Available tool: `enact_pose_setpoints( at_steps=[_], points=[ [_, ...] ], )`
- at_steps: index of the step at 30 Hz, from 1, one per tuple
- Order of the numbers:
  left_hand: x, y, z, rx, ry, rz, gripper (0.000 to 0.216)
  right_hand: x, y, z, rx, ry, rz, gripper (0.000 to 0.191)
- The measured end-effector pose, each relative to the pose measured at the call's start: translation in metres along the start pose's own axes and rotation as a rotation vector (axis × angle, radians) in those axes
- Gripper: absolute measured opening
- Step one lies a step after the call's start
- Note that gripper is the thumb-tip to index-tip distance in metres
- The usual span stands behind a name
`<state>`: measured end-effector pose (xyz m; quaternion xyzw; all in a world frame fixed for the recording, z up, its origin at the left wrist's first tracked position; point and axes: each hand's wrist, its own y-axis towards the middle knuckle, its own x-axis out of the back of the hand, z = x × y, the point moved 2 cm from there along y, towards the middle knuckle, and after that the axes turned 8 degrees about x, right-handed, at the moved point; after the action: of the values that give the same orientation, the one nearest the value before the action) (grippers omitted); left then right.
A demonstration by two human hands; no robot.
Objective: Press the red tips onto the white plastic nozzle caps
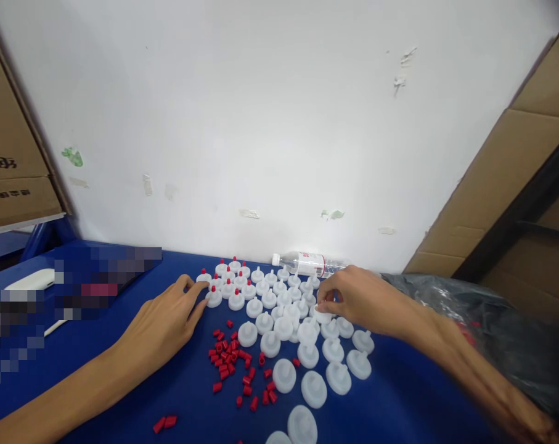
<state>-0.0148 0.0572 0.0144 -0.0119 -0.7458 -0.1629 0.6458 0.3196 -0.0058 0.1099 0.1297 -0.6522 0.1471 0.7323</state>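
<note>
My left hand [171, 314] rests at the left edge of a group of white nozzle caps with red tips [236, 300]. Its thumb and forefinger are apart, with the fingertips against the outermost caps. On the right, my right hand [353, 299] is closed, thumb and fingers pinching a white nozzle cap [324, 316] among other bare ones. Its fingers partly hide that cap's nozzle. Many plain white nozzle caps [270, 344] spread over the middle and right, mostly nozzle up. Small loose red tip covers [226, 357] lie scattered in front of them.
A clear plastic bottle [309, 264] lies on its side against the white wall. The blue table [177, 376] has blurred-out items and a white device [29, 279] at left. Grey plastic bagging [496, 327] bulges at right. Cardboard [505, 160] flanks the wall.
</note>
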Motion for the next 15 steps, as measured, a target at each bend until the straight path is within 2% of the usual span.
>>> enact_pose_setpoints(
  at_steps=[10,13,15],
  points=[
    [-0.004,0.0,-0.001,-0.084,-0.1,-0.018,0.057,-0.012,0.003,-0.003,0.053,0.028,0.003,0.009],
    [0.0,0.001,-0.001,-0.09,-0.147,-0.058,0.05,-0.011,0.002,-0.003,0.066,0.02,-0.022,0.007],
    [0.004,0.001,-0.001,-0.102,-0.184,-0.087,0.043,-0.007,0.001,-0.002,0.076,0.005,-0.066,0.013]
  ],
)
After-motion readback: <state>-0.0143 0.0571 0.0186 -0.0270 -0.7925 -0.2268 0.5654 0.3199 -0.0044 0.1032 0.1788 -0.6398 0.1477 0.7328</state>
